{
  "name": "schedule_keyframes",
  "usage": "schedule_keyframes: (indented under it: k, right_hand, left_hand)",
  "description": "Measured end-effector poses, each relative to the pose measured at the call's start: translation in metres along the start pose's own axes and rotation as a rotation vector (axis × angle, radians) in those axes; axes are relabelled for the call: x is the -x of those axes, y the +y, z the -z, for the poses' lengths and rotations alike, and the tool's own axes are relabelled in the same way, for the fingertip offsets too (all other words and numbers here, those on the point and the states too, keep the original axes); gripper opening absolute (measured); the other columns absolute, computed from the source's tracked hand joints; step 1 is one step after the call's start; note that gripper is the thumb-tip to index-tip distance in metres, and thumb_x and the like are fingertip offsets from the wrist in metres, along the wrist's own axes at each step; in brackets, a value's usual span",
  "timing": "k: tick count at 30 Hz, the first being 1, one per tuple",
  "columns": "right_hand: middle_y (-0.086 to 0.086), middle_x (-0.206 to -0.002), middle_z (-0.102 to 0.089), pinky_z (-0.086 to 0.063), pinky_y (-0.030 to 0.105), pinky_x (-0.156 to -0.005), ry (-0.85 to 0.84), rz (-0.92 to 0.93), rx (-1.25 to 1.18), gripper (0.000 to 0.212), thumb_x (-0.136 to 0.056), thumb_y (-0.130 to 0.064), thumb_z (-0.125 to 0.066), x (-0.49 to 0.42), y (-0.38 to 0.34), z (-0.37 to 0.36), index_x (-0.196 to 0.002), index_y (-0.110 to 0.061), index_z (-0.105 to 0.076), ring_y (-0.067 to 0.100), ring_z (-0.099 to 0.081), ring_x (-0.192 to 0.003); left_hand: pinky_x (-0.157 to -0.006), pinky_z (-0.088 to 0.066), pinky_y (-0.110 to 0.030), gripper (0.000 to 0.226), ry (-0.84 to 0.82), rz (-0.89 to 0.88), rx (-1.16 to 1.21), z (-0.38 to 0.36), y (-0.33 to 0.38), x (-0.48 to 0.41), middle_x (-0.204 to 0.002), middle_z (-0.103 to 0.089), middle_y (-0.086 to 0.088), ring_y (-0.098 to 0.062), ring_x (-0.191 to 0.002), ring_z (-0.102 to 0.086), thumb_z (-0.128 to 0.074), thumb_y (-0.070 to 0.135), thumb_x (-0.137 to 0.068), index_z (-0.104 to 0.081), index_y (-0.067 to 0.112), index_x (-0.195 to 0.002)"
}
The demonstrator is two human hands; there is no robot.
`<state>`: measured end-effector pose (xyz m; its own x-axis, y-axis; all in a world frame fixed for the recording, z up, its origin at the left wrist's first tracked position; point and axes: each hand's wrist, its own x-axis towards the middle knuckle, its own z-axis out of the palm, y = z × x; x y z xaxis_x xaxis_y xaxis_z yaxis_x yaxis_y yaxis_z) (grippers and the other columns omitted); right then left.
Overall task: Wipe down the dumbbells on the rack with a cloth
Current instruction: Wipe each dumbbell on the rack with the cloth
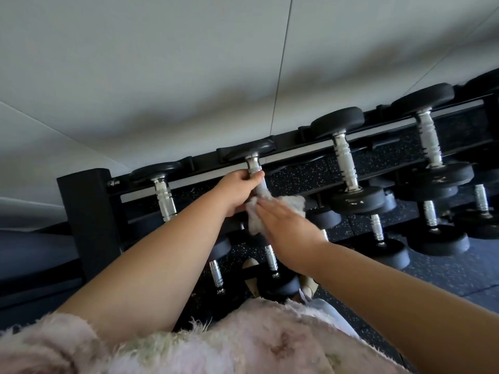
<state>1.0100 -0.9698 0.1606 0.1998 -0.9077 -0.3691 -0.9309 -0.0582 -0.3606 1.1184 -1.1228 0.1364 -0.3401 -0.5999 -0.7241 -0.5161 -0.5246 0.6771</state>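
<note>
The left grip [239, 190] (the person's left hand) is closed around the chrome handle of a dumbbell [253, 168] that lies on the upper tier of the black rack [86, 209]. The fingers are curled around the near part of the handle. The far black head of this dumbbell rests against the back rail, close to the pale wall [162, 76].

The right grip [286, 225] is flat, with the fingers straight and together, and it presses a grey cloth [295, 202] against the near end of the same dumbbell. The cloth is crumpled; it shows above the fingers and also hangs a little below them, touching both grips. The near head of the dumbbell is hidden behind the cloth and the hands.

On the same tier there is one smaller dumbbell at the left [165, 195] and two larger dumbbells at the right [347, 163], each apart from its neighbour. More dumbbells lie on the lower tier [378, 230], partly covered by the arms. Under the rack is a dark speckled floor [445, 273]. A fluffy pink garment [216, 346] fills the bottom edge of the view.
</note>
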Motion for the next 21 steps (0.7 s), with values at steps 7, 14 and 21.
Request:
schedule_keyframes:
  k: [7,14,21]
  right_hand:
    - [0.0,-0.136,-0.065,-0.053,0.047,-0.103,0.179,0.281,0.072,0.049,-0.087,-0.03,-0.078,-0.004,0.008,-0.011,-0.133,-0.019,-0.067,0.029,-0.064,-0.12]
    - [-0.007,-0.146,-0.056,-0.042,0.044,-0.116,0.332,0.3,-0.023,0.028,-0.102,-0.025,-0.064,0.025,0.034,-0.017,-0.129,-0.021,-0.069,0.027,-0.051,-0.138]
    - [-0.013,-0.145,-0.057,-0.045,0.03,-0.112,0.262,-0.13,-0.494,0.026,-0.108,-0.025,-0.053,0.04,0.021,0.005,-0.129,-0.025,-0.068,0.01,-0.052,-0.134]
  left_hand:
    - [-0.094,-0.061,-0.051,0.024,0.02,0.075,0.016,0.003,0.007,-0.007,-0.119,-0.074,-0.002,-0.023,-0.112,-0.07,-0.075,0.045,-0.094,-0.071,0.028,-0.111]
    - [-0.068,-0.065,-0.034,0.026,0.016,0.066,0.129,-0.002,0.007,0.001,-0.119,-0.07,-0.004,-0.019,-0.106,-0.07,-0.068,0.031,-0.101,-0.066,0.017,-0.123]
    - [-0.077,-0.066,-0.043,0.012,0.166,-0.031,0.027,-0.014,0.001,0.003,-0.104,-0.075,-0.003,-0.02,-0.091,-0.074,-0.07,0.037,-0.1,-0.07,0.025,-0.097]
